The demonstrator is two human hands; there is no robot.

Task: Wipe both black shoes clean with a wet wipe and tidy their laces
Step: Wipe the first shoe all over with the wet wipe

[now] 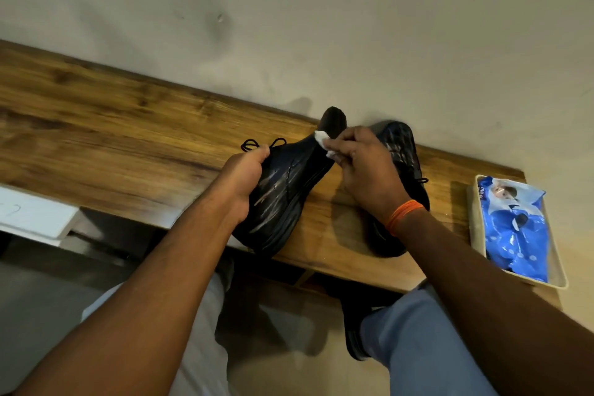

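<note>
A: What are the hands holding?
B: The left hand (245,174) curls around one black shoe (283,190), tilting it up off the wooden table (128,125). The right hand (363,164) pinches a white wipe (322,138) against that shoe's heel.
A: Where are the laces?
B: Black laces (262,143) loop out just past the left thumb.
A: And the other shoe?
B: The second shoe (401,151) rests on the table behind the right hand. Further right, a tray (475,228) holds a blue wipes pack (517,228).
</note>
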